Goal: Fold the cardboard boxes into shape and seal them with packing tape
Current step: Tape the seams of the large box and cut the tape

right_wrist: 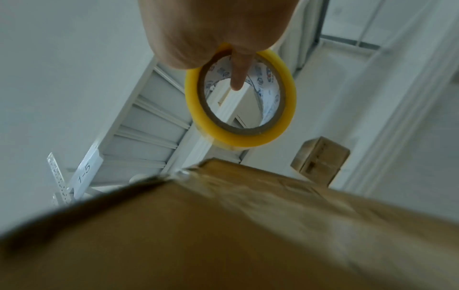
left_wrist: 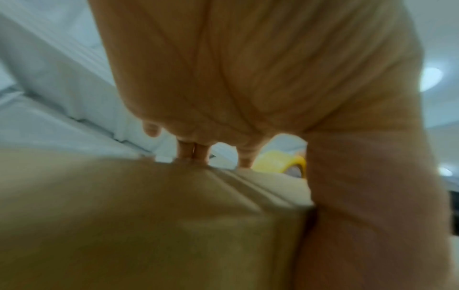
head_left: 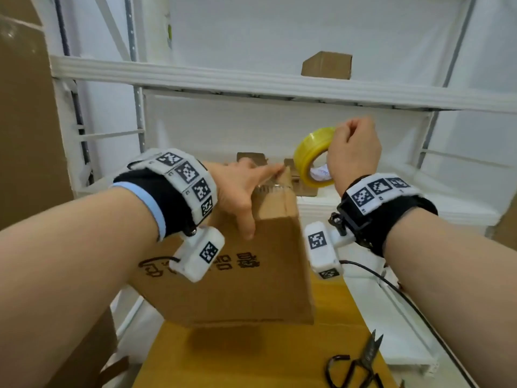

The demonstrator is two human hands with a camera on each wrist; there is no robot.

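Note:
A brown cardboard box [head_left: 232, 275] with printed characters stands tilted over the wooden table [head_left: 251, 359]. My left hand [head_left: 240, 191] lies across its top with fingers straight, the index reaching the far edge and the thumb down the near face. The left wrist view shows the fingertips [left_wrist: 193, 155] at the far edge of the box [left_wrist: 149, 215]. My right hand [head_left: 352, 152] holds a yellow tape roll [head_left: 307, 147] up beyond the box's far right corner. In the right wrist view a finger passes through the roll [right_wrist: 238, 137], and a clear strip seems to run down to the box [right_wrist: 248, 235].
Black scissors [head_left: 358, 365] lie on the table at the near right, beside a black cable [head_left: 405, 301]. White shelving [head_left: 279, 88] rises behind, with a small cardboard box [head_left: 327, 65] on its upper shelf and more boxes [head_left: 251, 158] on the lower one. Large cardboard [head_left: 25, 107] stands at the left.

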